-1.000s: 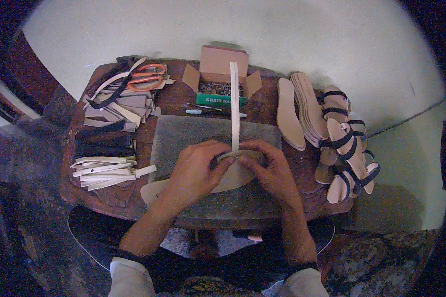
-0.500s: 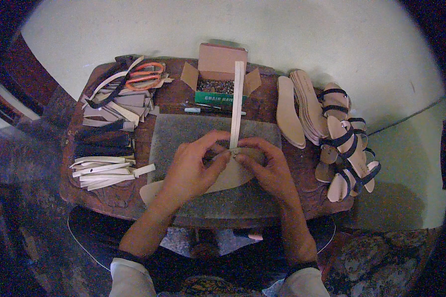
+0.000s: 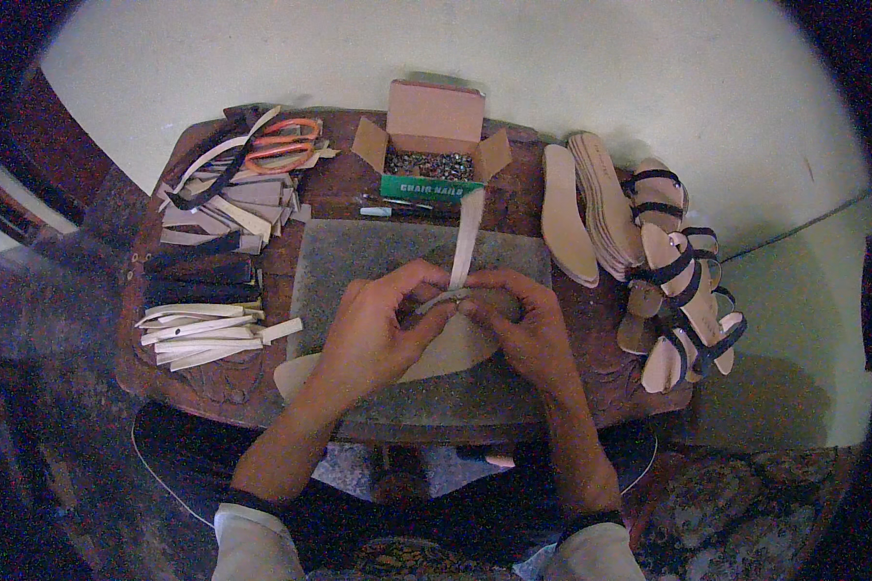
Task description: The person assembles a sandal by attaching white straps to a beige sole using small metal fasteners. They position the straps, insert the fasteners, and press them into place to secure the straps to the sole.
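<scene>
A dark wooden desk (image 3: 213,387) is covered by a grey mat (image 3: 358,261). A tan sole (image 3: 455,351) is held flat on the mat beneath both hands. A pale strap (image 3: 467,242) is pinched against it by the left hand (image 3: 378,329) and right hand (image 3: 523,324), fingers clenched. Just beyond the fingers, an open cardboard box (image 3: 434,121) with a green label strip (image 3: 428,187) is seen.
</scene>
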`<state>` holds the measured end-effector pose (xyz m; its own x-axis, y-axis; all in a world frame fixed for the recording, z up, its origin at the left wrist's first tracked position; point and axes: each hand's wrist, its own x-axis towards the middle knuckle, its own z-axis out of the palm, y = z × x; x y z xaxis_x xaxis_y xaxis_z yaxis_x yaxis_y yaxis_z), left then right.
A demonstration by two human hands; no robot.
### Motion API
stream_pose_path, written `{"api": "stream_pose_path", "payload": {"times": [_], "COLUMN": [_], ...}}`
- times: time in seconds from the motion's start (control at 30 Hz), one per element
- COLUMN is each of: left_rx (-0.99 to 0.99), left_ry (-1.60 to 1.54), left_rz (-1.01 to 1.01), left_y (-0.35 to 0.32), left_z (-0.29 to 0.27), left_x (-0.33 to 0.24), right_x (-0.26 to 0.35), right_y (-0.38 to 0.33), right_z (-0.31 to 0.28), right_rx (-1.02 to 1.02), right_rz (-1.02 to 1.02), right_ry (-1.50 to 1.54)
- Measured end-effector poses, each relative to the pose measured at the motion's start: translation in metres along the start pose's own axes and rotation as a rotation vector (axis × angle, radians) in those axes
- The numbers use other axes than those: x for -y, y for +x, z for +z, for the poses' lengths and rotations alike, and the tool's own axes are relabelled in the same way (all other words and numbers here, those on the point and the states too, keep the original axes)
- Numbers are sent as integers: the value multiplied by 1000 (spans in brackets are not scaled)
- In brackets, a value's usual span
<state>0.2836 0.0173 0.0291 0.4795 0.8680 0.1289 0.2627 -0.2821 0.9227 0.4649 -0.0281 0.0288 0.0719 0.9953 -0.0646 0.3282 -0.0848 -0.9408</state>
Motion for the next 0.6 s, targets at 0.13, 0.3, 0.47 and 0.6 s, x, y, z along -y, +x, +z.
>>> {"api": "stream_pose_path", "payload": {"times": [0.13,0.3,0.47,0.6], "left_rx": [-20,-2,-63,-65], "left_ry": [-16,57,39,17], "left_rz": [21,25,146,145], "left_y": [-1,1,0,2], "left_z": [1,2,4,8], "left_x": [1,6,9,9], "right_x": [0,-1,-6,-10], "right_y": [0,0,1,2], "right_z": [-1,0,2,1], "right_rx": [-3,-14,-5,-29], "right_rz": [-51,-58,-30,-104], "right_ry": [-28,-69,-50,-120]}}
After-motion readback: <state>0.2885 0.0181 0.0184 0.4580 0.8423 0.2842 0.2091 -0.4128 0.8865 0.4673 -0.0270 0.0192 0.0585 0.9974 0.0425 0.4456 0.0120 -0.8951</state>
